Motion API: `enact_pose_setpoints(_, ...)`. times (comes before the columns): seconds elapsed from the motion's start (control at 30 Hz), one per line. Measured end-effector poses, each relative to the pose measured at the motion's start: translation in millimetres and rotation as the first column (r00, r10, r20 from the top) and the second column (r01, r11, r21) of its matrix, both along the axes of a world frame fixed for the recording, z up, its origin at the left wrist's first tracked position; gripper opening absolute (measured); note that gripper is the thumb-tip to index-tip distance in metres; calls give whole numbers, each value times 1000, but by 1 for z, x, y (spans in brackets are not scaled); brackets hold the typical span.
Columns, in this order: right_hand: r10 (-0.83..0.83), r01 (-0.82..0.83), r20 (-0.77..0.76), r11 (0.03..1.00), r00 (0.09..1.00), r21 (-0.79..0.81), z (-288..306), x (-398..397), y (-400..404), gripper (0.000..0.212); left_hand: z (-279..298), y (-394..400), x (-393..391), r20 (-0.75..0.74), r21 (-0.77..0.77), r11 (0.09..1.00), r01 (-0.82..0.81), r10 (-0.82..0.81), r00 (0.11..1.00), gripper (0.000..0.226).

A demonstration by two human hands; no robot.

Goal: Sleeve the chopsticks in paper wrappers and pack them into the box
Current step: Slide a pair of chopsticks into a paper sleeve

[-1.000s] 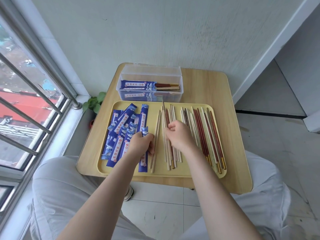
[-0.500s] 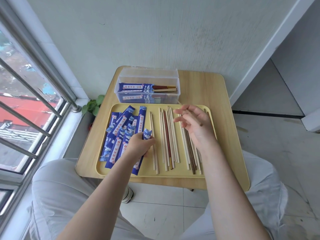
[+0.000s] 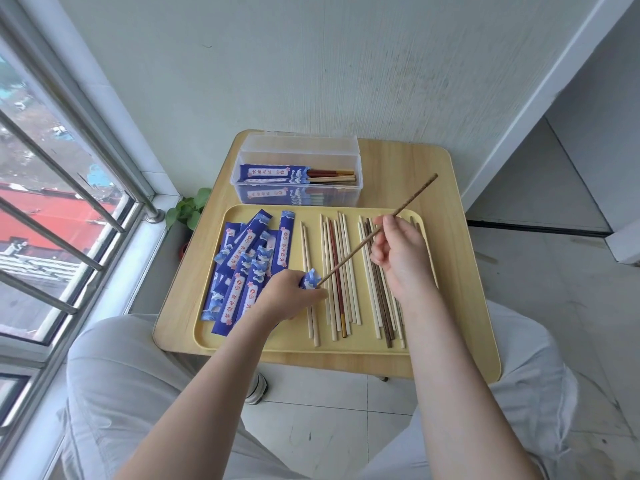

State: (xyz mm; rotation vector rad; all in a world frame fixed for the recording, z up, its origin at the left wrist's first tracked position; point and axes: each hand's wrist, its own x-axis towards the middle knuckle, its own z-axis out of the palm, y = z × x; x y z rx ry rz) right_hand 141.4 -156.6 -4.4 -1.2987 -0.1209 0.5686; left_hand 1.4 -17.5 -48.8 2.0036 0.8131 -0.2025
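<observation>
Head view: right hand [image 3: 400, 259] pinches a dark chopstick [image 3: 349, 256] in its fingertips, slanted above the tray [image 3: 249, 342], tip at the mouth of a wrapper [image 3: 309, 279] gripped in the curled left hand [image 3: 289, 299]. Loose chopsticks [image 3: 341, 271] and wrappers [image 3: 242, 268] lie on the tray. Box [image 3: 299, 174] behind holds sleeved pairs.

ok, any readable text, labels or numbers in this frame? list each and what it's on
None can be read for certain.
Loose blue wrappers on the tray: white strip with red characters, too blurred to quote.
Sleeved pairs in the clear box: same kind of printed strip, too small to read.
Chopsticks, box and tray: no visible markings.
</observation>
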Motion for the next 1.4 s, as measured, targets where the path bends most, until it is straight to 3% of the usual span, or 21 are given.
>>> enact_pose_setpoints(0.13,-13,13,1,999,1000,-46,-2,-2,0,26,4,-2,0,-8,-19,999,37,-37,999,27)
enact_pose_setpoints(0.33,112,-100,72,983,991,-153,-9,-9,3,24,4,-5,2,24,-77,997,25,-23,999,27)
enact_pose_setpoints(0.6,-104,110,54,986,993,-124,-4,1,-7,28,2,-1,-2,8,0,1000,26,-26,1000,29)
enact_pose_setpoints(0.9,31,2,144,974,989,-228,-12,-8,3,24,7,-8,6,8,-28,997,65,-65,998,30)
enact_pose_setpoints(1.0,173,-117,150,939,973,-323,-14,-13,7,19,14,-13,7,70,-114,991,67,-59,996,29)
enact_pose_setpoints(1.13,339,-281,80,872,937,-400,-18,-25,14,18,30,-25,15,247,-472,881,-20,154,957,21)
enact_pose_setpoints(1.3,288,-251,46,894,957,-372,-19,-21,15,29,25,-23,11,190,-386,922,-31,112,975,20)
enact_pose_setpoints(1.4,223,-187,54,908,973,-375,-22,-21,15,21,25,-23,12,170,-377,926,-20,90,981,19)
